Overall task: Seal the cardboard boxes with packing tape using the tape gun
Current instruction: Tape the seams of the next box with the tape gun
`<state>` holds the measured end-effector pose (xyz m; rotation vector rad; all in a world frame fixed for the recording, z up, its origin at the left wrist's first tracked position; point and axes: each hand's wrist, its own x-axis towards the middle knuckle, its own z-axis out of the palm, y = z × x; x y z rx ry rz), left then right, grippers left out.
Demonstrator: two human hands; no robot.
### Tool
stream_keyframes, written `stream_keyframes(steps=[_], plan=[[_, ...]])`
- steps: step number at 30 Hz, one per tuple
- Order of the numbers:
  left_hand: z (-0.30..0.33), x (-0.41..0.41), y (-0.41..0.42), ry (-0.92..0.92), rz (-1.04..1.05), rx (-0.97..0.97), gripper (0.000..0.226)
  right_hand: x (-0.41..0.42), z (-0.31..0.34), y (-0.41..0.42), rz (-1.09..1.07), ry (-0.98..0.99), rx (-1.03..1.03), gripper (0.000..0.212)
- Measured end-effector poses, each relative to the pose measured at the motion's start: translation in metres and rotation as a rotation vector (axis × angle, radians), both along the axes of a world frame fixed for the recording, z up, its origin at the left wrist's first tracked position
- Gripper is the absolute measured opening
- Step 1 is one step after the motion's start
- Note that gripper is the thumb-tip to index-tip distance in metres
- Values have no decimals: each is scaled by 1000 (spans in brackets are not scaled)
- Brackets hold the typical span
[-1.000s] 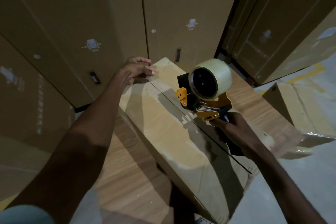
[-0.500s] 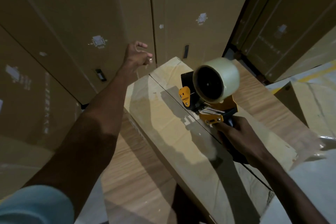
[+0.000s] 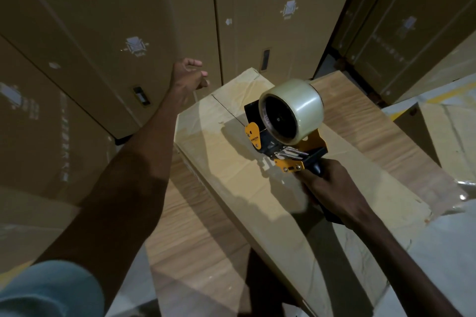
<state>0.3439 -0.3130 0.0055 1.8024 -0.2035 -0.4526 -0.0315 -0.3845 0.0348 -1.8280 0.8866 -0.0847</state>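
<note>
I am gripping the black handle of the tape gun (image 3: 284, 134) in my right hand (image 3: 332, 188), fingers wrapped tight around it. The gun is hanging just above the top of the long cardboard box (image 3: 231, 170), right of the box's middle seam, with its yellow and black head pointing toward the far end. The roll of clear tape (image 3: 292, 110) is sitting on top of the gun, its open core facing me.

My left hand (image 3: 188, 80) is reaching out beyond the far left corner of the box, held in the air and touching nothing. Its fingers are curling loosely inward, and I am holding nothing in them. My pale blue sleeve (image 3: 49, 291) is showing at the near left edge.

The box is lying slantwise in front of me, running from the near right to the far left, its two top flaps meeting along a dark seam. Shiny tape is already lying along parts of its top. It is resting on wood-grain boards (image 3: 195, 239), which are showing both to its left and to its right.

Tall cardboard cartons (image 3: 257, 8) are standing like a wall across the far side, with small white printed marks on them. Another, smaller carton (image 3: 438, 136) is sitting at the right, on a pale floor.
</note>
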Motion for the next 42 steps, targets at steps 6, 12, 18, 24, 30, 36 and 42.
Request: stream_keyframes(steps=[6,12,18,24,30,36,42], plan=[[-16,2,4,8,-14,18,37,1,-6,-2,11,43,-76,23],[-30,-7,6,-125,-79,116,32,1,-9,-2,17,61,-80,16],[-22,-30,21,-512,8,323,18,1,-12,-4,7,45,-37,17],[-28,-71,25,-621,-371,572,51,1,-12,-10,65,72,-36,22],[-29,-77,24,-690,-514,863,63,1,-6,-9,136,82,-95,21],[-24,-80,26,-660,-509,982,65,-3,-9,-12,155,29,-75,22],[-26,-81,26,-664,-525,1003,65,-50,-12,-17,210,34,-155,25]])
